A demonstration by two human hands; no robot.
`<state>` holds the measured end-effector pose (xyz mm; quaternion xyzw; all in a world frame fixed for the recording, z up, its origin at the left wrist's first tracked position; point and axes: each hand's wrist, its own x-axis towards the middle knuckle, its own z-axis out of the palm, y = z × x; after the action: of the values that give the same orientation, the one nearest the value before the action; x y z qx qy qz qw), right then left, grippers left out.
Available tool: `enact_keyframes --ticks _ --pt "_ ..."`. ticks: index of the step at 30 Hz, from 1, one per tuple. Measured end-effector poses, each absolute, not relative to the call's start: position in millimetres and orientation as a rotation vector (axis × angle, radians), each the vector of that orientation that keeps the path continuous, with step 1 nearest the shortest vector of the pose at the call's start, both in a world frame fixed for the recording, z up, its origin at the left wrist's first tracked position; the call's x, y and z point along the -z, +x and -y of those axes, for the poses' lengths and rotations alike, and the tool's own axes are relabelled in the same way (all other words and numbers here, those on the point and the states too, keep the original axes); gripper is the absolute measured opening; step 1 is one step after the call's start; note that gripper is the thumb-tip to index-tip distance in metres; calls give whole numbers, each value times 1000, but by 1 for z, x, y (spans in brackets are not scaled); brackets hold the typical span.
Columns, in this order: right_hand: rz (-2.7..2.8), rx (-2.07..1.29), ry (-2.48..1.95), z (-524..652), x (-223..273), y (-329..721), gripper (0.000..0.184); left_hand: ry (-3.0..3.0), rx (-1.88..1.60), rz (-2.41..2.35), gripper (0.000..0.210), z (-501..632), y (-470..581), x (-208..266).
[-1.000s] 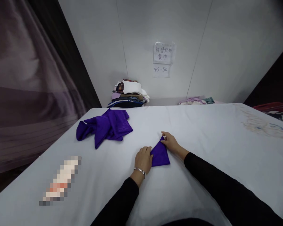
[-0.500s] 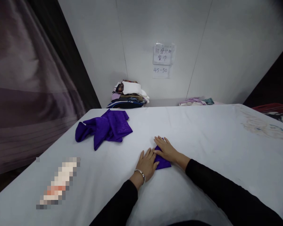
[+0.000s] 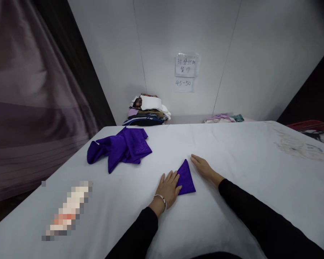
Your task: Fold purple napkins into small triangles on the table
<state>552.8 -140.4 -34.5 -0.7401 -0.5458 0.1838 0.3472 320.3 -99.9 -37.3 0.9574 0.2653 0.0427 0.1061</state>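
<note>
A purple cloth napkin [image 3: 187,178], folded into a small pointed shape, lies flat on the white-covered table [image 3: 118,208] in front of me. My left hand [image 3: 168,187] rests flat over its left side, fingers spread, hiding that edge. A silver bracelet circles the left wrist. Just right of the napkin's tip, my right hand [image 3: 202,167] is held on edge, fingers stretched out, apart from the cloth and holding nothing. Further back to the left lies a loose heap of crumpled purple cloth [image 3: 124,149].
Folded clothes [image 3: 148,111] are stacked behind the table's far edge, with more fabric [image 3: 221,118] to their right. Handwritten signs [image 3: 187,68] hang on the wall. A blurred-out patch [image 3: 70,208] covers something at the left. A curtain [image 3: 37,90] borders that side.
My right hand has lifted off the napkin and moved right, uncovering its tip. My left hand stays in place on the cloth. The view has tilted slightly.
</note>
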Motion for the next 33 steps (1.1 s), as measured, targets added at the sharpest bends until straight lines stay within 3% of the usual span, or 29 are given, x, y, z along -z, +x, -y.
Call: enact_keyframes --ticks 5,10,19,26,33 --pt "1463 -506 -1817 196 39 513 41 2808 -141 -783 49 101 320 37" --pt "1767 -240 -1891 243 36 475 53 2796 -113 -791 49 101 320 34" --pt "1922 4 -2020 233 32 491 37 2714 -78 -931 53 114 325 30" --pt "1911 178 -1971 234 26 504 36 2633 -58 -1073 65 133 330 29" --pt "2084 -26 -1822 195 12 481 50 2676 -134 -1063 62 133 327 37"
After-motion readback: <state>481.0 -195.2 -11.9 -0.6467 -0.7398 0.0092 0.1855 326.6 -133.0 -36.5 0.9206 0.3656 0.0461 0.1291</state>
